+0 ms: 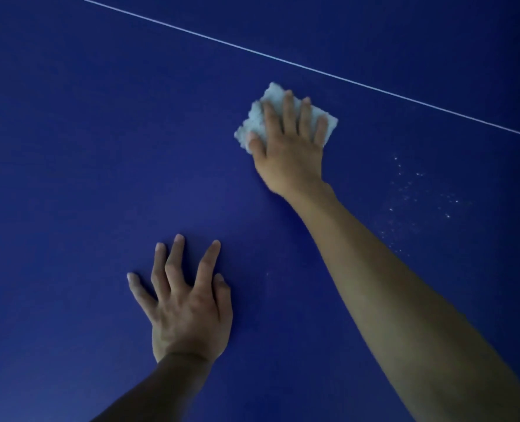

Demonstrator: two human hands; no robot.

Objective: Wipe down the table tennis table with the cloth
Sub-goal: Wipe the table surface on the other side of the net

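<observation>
Right hand (286, 153): fingers straight, slightly spread, pressing cloth (254, 120) flat on table (70, 147).
Left hand (188, 309): fingers splayed, bracing, seven o'clock of cloth.
Tip: even pressure, sweep toward specks (417, 196) at four o'clock.

The right hand (289, 150) lay palm down, fingers straight and slightly apart, its bare forearm (404, 300) reaching in from five o'clock. The left hand (188, 312), at seven o'clock from it, rested flat with fingers splayed.

Both hands flat on the blue table (70, 147) — right hand (289, 153) pressing a pale cloth (260, 117).
</observation>
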